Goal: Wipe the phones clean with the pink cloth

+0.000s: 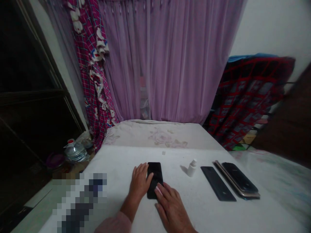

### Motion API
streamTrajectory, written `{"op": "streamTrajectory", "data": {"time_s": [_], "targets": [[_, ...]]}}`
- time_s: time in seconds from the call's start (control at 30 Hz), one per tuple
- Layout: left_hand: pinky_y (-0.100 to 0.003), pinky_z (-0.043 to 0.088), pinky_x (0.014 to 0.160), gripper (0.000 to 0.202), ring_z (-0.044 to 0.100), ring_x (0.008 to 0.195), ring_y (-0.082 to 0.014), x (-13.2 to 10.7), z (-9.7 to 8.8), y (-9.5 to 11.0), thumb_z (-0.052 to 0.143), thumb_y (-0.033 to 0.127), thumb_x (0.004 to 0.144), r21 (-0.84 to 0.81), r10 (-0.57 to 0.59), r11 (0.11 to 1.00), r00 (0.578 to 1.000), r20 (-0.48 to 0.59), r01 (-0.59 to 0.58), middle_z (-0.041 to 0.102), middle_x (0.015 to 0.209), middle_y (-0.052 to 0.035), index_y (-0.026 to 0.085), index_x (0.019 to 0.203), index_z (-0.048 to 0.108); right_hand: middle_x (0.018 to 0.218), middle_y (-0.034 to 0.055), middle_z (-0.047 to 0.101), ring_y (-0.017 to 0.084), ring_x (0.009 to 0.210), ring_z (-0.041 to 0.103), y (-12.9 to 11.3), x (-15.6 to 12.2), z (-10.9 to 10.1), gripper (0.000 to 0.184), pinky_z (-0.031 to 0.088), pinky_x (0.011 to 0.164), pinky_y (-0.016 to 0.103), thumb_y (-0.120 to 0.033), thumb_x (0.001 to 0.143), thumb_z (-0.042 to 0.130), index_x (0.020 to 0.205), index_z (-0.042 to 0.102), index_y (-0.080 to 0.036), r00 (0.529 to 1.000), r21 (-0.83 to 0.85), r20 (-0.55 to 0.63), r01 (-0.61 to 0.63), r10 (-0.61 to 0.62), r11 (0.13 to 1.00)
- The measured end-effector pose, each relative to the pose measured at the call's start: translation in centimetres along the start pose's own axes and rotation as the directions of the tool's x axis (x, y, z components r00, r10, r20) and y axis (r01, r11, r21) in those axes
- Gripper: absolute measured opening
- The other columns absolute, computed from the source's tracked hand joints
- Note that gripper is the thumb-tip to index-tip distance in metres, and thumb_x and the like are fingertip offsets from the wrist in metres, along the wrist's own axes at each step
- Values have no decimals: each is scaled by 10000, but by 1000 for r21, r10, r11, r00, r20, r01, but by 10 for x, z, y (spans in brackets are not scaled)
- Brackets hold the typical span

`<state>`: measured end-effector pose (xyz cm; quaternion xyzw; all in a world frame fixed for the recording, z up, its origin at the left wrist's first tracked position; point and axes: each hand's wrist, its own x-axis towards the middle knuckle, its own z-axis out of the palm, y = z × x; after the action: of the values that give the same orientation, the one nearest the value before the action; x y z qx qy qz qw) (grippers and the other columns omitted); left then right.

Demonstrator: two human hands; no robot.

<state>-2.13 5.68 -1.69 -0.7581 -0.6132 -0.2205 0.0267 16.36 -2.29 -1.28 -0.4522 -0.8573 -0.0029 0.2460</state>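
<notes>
A black smartphone (155, 179) lies face up on a white sheet (116, 161), with my left hand (139, 181) at its left edge and the thumb across the glass. My right hand (171, 207) rests its fingertips on the phone's lower right corner and holds nothing visible. To the right stand a small white dropper bottle (191, 168), a flat black phone panel (218, 183) and a stack of phones (236, 179). The lower end of the phone is partly hidden by my right hand.
A pale floral pillow (155, 136) lies beyond the sheet, in front of a purple curtain (170, 64). A plastic water jug (75, 151) stands low at left beside a dark wardrobe (29, 97). A pixelated patch (80, 204) covers the lower left.
</notes>
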Motion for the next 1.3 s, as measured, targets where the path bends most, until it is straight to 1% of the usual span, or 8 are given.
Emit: {"op": "streamTrajectory", "data": {"time_s": [0.13,0.33,0.43,0.6,0.77,0.87,1.1,1.3], "targets": [[-523,369,1121,372,552,1253,-262,-14,6,-1,377,296,993,-33,-5,999,998,-63,3,648,1291,-92,203,1281,594,1412,60,555,296,1299,499,14,-6,24,499,458,993,460,-277,906,545,1402,491,-281,996,-51,-45,75,-77,996],[-544,348,1135,419,474,1334,-271,-27,1,-1,427,287,974,-29,44,999,998,43,-43,573,1391,-61,228,1379,518,1356,66,604,312,1217,582,29,-6,47,479,511,906,454,-387,911,551,1383,516,-312,981,-120,-102,153,-166,981],[-544,329,1141,430,442,1360,-273,-30,-9,4,429,298,982,-5,60,998,993,102,-60,544,1419,-55,229,1401,494,1396,57,567,314,1263,547,22,-1,38,444,487,964,507,-355,948,487,1387,516,-299,993,-133,-105,42,-56,990],[-524,338,1126,416,417,1379,-263,-34,-25,17,427,285,986,89,67,993,991,117,-78,483,1472,-64,251,1394,499,1435,86,524,342,1334,466,0,3,-1,430,400,1039,600,-329,958,456,1366,544,-229,991,-79,26,-126,128,989],[-542,288,1142,414,414,1381,-247,-43,-28,23,382,281,1007,65,85,994,989,117,-93,500,1462,-39,285,1411,470,1426,106,535,311,1344,456,-10,-14,-26,411,323,1091,600,-304,973,430,1358,548,-223,991,-44,97,-85,89,995],[-537,283,1144,417,423,1375,-246,-46,-27,21,385,296,1005,49,97,993,989,109,-103,508,1456,-28,301,1414,465,1434,117,523,318,1352,443,-9,-17,-24,423,318,1082,612,-325,979,416,1373,532,-227,990,-52,113,-76,82,996],[-535,296,1137,413,433,1367,-251,-47,-26,19,378,318,1009,50,98,993,990,104,-103,516,1450,-33,278,1409,474,1484,119,462,329,1368,413,-6,5,-12,455,334,1061,619,-340,985,382,1411,486,-216,978,-76,136,-149,158,986],[-540,268,1149,420,413,1380,-256,-47,-24,19,378,324,1011,24,99,995,990,99,-102,506,1458,-29,295,1422,456,1460,75,502,283,1386,395,-4,-26,-30,422,304,1101,578,-344,1000,369,1392,507,-269,986,-17,165,-12,14,1000]]}}
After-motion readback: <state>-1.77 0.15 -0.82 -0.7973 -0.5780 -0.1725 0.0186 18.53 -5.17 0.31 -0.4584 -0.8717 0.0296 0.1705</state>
